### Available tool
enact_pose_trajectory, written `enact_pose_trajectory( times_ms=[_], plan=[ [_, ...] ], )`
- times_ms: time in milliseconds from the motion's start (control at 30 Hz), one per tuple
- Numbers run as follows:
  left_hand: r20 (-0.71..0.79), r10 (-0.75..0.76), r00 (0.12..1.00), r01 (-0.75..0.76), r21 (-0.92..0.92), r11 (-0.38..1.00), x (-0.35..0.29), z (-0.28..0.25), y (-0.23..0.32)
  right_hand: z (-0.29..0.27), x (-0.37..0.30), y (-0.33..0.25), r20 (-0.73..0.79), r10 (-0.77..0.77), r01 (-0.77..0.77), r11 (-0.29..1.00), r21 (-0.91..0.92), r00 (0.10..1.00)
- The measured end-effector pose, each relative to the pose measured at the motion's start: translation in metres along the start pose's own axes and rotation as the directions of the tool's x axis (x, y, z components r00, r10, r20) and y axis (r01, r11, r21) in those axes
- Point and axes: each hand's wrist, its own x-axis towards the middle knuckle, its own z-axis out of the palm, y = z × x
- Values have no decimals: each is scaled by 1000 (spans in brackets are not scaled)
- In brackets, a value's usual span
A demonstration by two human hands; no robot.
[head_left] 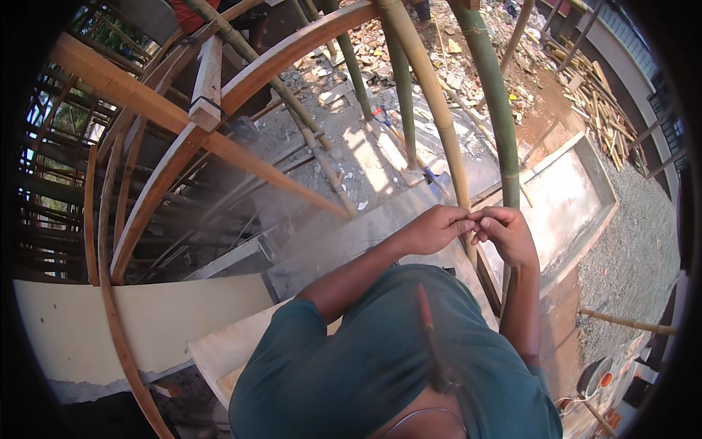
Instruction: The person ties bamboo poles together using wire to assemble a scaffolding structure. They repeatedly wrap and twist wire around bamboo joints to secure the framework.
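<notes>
My left hand (437,228) and my right hand (507,233) meet in front of my chest. Their fingertips are pinched together and touch one another. Whatever may lie between them is too small or hidden to make out. Just beyond the hands rise a tan bamboo pole (444,121) and a green bamboo pole (496,95). A blurred, reddish pointed thing (425,307) shows before my dark green shirt (365,347), apart from both hands.
Curved timber beams (157,197) and a straight plank (124,86) cross the left side. Below lie a hoe-like tool with a blue blade (436,180), rubble (365,62) and a rectangular shallow trough (567,201). Gravel (629,241) spreads at right. Part of another person in red (191,16) shows at the top.
</notes>
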Motion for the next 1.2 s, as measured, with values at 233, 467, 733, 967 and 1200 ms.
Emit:
enact_pose_trajectory(
  times_ms=[233,467,733,967,1200],
  plan=[
    [113,-257,960,270,-115,956,9,-24,-16,24,9,2,-172,-444,174,636,-752,879],
    [31,28,999,-36,308,951,5,-25,-53,-36,-1,32,-369,-307,-22,743,-668,877],
    [188,-114,976,141,-140,980,22,-11,-22,10,-10,-10,-229,-335,53,659,-751,914],
    [136,-158,978,177,-139,974,19,-12,-11,-1,-12,-16,-326,-137,-24,895,-445,935],
    [128,-118,985,136,-140,981,17,-6,-7,-5,-11,-15,-182,25,-47,992,-118,983]
  ],
)
